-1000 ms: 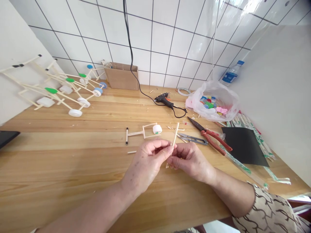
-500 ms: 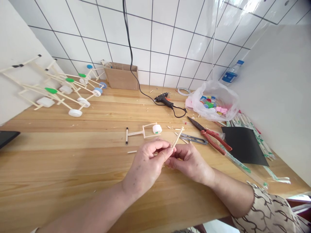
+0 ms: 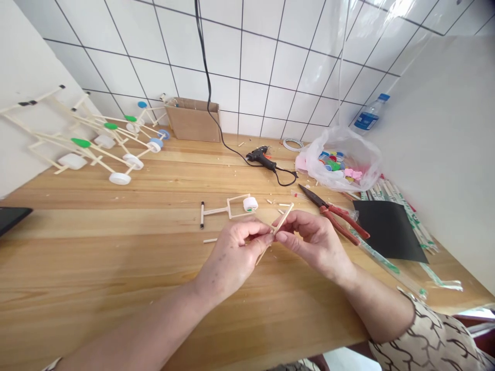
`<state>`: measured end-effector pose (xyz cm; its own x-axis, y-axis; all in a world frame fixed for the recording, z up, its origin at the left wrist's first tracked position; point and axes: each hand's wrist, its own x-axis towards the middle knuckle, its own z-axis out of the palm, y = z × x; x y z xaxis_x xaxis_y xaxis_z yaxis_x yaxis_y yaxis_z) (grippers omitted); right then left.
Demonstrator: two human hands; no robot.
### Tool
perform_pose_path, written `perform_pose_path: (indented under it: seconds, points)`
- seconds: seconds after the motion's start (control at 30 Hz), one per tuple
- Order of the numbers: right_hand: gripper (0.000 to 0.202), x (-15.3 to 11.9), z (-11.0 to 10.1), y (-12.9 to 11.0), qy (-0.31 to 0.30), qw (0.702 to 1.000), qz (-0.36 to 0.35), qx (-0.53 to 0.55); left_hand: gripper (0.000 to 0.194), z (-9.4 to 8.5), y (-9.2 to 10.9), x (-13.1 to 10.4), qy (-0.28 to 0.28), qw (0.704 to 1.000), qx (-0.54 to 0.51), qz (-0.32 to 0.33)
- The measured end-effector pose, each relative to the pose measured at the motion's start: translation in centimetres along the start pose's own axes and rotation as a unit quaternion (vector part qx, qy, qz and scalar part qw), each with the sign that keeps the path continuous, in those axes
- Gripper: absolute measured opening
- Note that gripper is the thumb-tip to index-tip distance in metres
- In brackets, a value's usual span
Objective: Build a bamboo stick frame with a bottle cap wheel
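My left hand (image 3: pixel 232 255) pinches a thin pale wooden stick (image 3: pixel 285 217) between thumb and fingertips. The stick slants up to the right, its lower end showing beneath my fingers. On its right side, the thumb and fingertips of my right hand (image 3: pixel 319 245) close on the stick near its middle. Just beyond my hands lies a small stick frame (image 3: pixel 216 211) with a black-tipped crossbar and a white bottle cap (image 3: pixel 250 204) at its other end. A short loose stick (image 3: pixel 210 240) rests beside my left hand, partly covered by it.
Pliers (image 3: pixel 336 216) with red handles lie to the right, near a black sheet (image 3: pixel 390 230). Farther back are a glue gun (image 3: pixel 262 157), a plastic bag (image 3: pixel 363 165) of bottle caps and a cardboard box (image 3: pixel 193 121). Several stick models with cap wheels (image 3: pixel 119 178) stand at left.
My right hand has shifted slightly right and up, its thumb and fingertips now higher on the stick. More of the stick's lower end shows. The snips are now mostly behind my right hand.
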<state>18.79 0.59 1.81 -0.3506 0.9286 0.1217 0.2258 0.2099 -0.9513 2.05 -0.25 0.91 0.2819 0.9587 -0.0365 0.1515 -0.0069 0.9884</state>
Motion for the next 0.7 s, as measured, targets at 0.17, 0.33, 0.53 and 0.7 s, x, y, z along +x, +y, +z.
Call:
perform_pose_path:
  seconds: [0.17,0.33,0.53,0.7]
  points:
    - [0.023,-0.06,0.18,0.08,0.007,1.0,-0.016,-0.015,0.021,-0.02,0.26,-0.15,-0.016,0.999,0.012,-0.044]
    - [0.024,-0.12,0.16,0.02,-0.012,1.0,0.005,-0.008,0.024,-0.08,0.75,-0.05,-0.045,0.996,-0.024,-0.069]
    - [0.028,-0.02,0.22,0.08,-0.001,1.0,0.002,-0.031,0.023,0.11,0.78,-0.07,-0.061,0.99,-0.086,-0.096]
    - [0.03,0.04,0.26,-0.01,0.002,0.999,-0.005,-0.036,0.024,0.06,0.85,0.0,-0.059,0.991,-0.086,-0.09]
